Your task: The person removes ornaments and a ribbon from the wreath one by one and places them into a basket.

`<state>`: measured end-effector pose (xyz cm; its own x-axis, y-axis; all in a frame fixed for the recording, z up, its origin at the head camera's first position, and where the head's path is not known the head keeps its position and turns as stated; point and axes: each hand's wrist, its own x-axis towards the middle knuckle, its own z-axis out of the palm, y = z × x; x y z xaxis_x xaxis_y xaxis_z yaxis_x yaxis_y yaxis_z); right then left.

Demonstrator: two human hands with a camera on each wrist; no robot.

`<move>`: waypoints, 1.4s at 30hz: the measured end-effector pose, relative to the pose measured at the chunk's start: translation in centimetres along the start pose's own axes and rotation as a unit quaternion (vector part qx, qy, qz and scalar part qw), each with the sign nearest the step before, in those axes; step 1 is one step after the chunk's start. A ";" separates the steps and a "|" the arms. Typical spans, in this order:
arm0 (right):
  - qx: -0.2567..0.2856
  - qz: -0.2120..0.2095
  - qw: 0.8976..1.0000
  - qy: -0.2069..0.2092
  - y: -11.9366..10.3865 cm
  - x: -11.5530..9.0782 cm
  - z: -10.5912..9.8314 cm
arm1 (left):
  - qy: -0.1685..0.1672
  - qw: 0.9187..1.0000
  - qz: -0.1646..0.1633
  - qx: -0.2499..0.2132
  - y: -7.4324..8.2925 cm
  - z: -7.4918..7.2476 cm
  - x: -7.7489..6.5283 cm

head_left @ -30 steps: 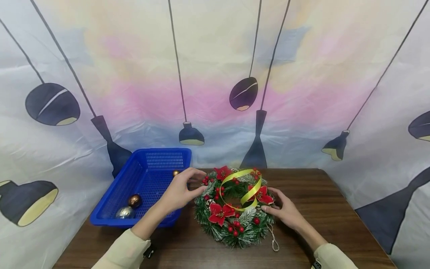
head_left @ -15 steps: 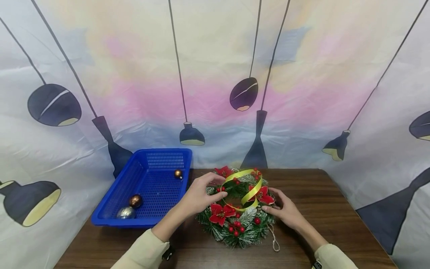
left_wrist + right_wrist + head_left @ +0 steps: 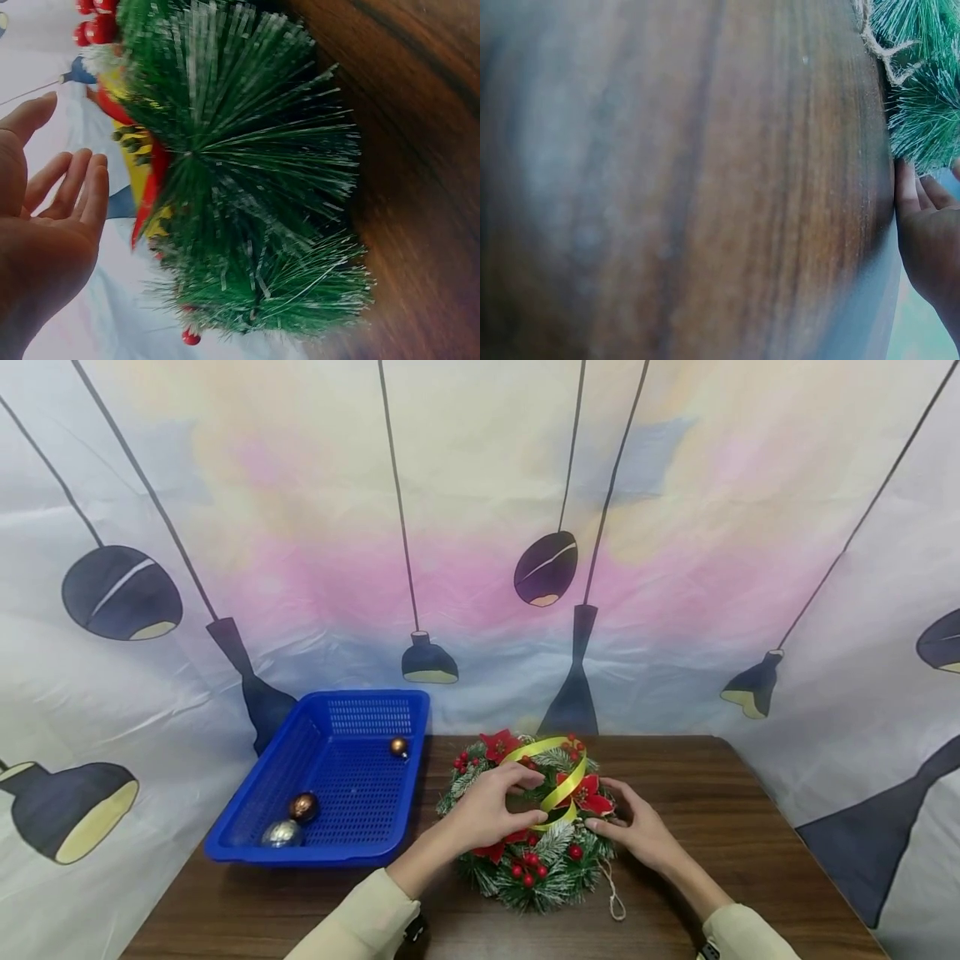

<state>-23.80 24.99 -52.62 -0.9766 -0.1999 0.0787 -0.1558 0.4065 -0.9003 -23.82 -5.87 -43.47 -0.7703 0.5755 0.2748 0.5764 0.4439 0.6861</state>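
A green Christmas wreath [image 3: 551, 881] with frosted needles, red flowers and red berries lies on the table. A loop of yellow ribbon [image 3: 570, 783] rises from its top. My left hand [image 3: 491, 806] is over the wreath's left side, thumb and fingers apart, fingertips close to the ribbon. From the left wrist, that hand [image 3: 64, 202] shows relaxed fingers with nothing between them. At the right edge, my right hand [image 3: 637, 831] grips the wreath, thumb on top. In the right wrist view its fingers [image 3: 907, 191] reach against the outer needles.
Left of the wreath stands a blue plastic basket [image 3: 247, 802]. Inside it are a silver bauble [image 3: 282, 834], a brown bauble [image 3: 303, 807] and a small copper bauble [image 3: 398, 747]. A twine loop [image 3: 615, 897] trails from the wreath onto the wooden table [image 3: 720, 810]. A printed cloth hangs behind.
My left hand has moved right, from the wreath's left rim to over its middle beside the ribbon. The right hand and the wreath have stayed in place.
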 end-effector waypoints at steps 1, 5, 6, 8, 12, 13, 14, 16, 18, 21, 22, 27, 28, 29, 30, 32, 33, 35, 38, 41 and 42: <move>0.001 0.002 1.000 -0.001 0.0 0.0 0.0 | -0.007 1.000 0.001 0.004 -0.1 0.1 0.2; 0.001 0.001 1.000 -0.001 0.1 0.1 0.0 | -0.039 0.999 0.006 0.010 -0.4 0.3 0.8; 0.000 0.002 1.000 0.002 0.1 0.1 0.0 | -0.047 0.999 0.007 0.015 -0.5 0.3 0.9; -0.005 -0.001 1.000 0.004 0.1 0.1 0.0 | -0.063 0.998 0.005 0.023 -0.6 0.2 1.1; -0.003 -0.001 1.000 0.006 0.0 0.1 0.1 | -0.082 0.996 -0.004 0.043 -0.8 0.3 1.3; 0.000 -0.001 1.000 0.006 0.1 0.1 0.1 | -0.085 0.995 -0.006 0.044 -0.9 0.4 1.3; 0.002 -0.001 1.000 0.004 0.1 0.1 0.1 | -0.086 0.995 -0.008 0.045 -1.0 0.5 1.4; 0.007 0.000 1.000 0.001 0.0 0.1 0.2 | -0.091 0.995 -0.012 0.045 -1.1 0.6 1.4; 0.010 0.003 1.000 -0.001 0.0 0.1 0.2 | -0.095 0.994 -0.014 0.047 -1.2 0.8 1.5; 0.014 0.004 1.000 -0.002 -0.1 0.0 0.2 | -0.101 0.993 -0.017 0.051 -1.1 1.0 1.8; 0.012 0.002 1.000 -0.003 -0.1 0.0 0.2 | -0.101 0.993 -0.019 0.056 -1.0 1.1 1.9; 0.016 -0.003 1.000 0.002 -0.2 -0.1 0.1 | -0.098 0.992 -0.026 0.077 -0.8 1.4 2.4; 0.016 -0.004 1.000 0.002 -0.2 -0.1 0.1 | -0.098 0.992 -0.028 0.078 -0.8 1.5 2.5; 0.018 -0.003 1.000 0.003 -0.2 -0.1 0.1 | -0.100 0.992 -0.032 0.077 -0.9 1.6 2.6; 0.018 -0.003 1.000 0.003 -0.2 -0.1 0.0 | -0.101 0.991 -0.035 0.076 -1.0 1.7 2.7; 0.014 -0.003 1.000 0.001 -0.2 -0.1 0.0 | -0.103 0.991 -0.044 0.071 -1.1 1.8 2.8; 0.014 0.000 1.000 0.003 -0.2 -0.1 0.0 | -0.103 0.991 -0.047 0.068 -1.2 1.9 2.8; 0.012 0.002 1.000 0.004 -0.2 -0.1 0.0 | -0.105 0.991 -0.050 0.062 -1.3 2.0 2.9; 0.009 0.004 1.000 0.006 -0.1 -0.1 0.0 | -0.105 0.992 -0.050 0.057 -1.4 2.1 3.1; 0.010 0.001 1.000 0.004 -0.1 -0.1 0.0 | -0.106 0.992 -0.043 0.056 -1.4 2.2 3.2; 0.011 -0.001 1.000 0.004 -0.1 -0.1 0.0 | -0.106 0.992 -0.039 0.055 -1.4 2.2 3.3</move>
<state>-23.69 24.93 -52.55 -0.9775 -0.1932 0.0846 -0.1551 0.3867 -0.9091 -26.54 -3.10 -44.99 -0.7462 0.6622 0.0683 0.5525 0.5587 0.6186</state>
